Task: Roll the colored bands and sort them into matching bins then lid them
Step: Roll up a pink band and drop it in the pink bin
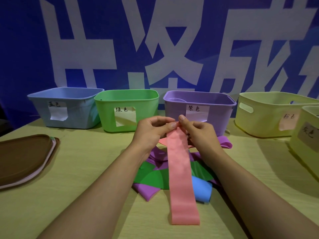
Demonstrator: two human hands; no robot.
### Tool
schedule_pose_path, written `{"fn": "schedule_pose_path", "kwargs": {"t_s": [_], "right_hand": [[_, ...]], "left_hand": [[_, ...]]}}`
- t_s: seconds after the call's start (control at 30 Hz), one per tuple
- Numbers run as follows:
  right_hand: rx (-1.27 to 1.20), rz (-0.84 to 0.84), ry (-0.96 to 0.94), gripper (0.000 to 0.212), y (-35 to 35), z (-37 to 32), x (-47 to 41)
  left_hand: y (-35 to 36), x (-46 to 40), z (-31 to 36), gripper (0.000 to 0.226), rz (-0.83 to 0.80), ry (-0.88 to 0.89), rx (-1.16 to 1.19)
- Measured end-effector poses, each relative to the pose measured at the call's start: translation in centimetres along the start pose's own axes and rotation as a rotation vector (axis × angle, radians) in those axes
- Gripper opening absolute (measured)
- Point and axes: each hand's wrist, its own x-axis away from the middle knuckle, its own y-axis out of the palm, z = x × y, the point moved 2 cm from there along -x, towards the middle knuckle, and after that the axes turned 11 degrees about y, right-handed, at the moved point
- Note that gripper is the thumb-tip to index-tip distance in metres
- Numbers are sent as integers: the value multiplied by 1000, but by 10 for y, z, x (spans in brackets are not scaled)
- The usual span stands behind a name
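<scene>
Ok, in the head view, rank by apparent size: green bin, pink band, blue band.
1. green bin
2. pink band, though nearness to the camera enlarges it
3. blue band, partly hidden beneath the pink one

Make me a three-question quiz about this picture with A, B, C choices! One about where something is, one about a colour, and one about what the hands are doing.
1. Where is the stack of lids?
A. on the table's left side
B. inside the green bin
C. on the purple bin

2. What colour is the band being held?
A. blue
B. pink
C. green

3. How do the hands hold it?
A. flat palms press it
B. only one touches it
C. both pinch its far end

Answers:
1 A, the lids lie left of the arms.
2 B, the long strip is pink.
3 C, left hand and right hand pinch the end together.
</scene>
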Motion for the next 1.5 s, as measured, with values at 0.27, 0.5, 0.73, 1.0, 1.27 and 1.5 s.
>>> {"fn": "schedule_pose_path", "kwargs": {"t_s": [0.27,0.5,0.73,1.0,1.27,1.5], "right_hand": [[37,-25,-47,30,-1,2,-2],[-15,-48,-79,21,-2,3,-4],[-32,-45,-139,18,-3,2,-6],[-27,-78,-111,15,-3,4,-6],[-72,-69,-17,32,-2,6,-6],[-6,-24,25,50,-2,4,-5]], "left_hand": [[-1,1,0,20,-11,7,-32],[0,1,1,19,-11,-38,28],[2,2,-2,31,-29,-152,21],[-1,1,-3,20,-4,-91,-38],[-1,1,0,13,2,-47,-29],[0,2,2,19,0,-25,-21]]}}
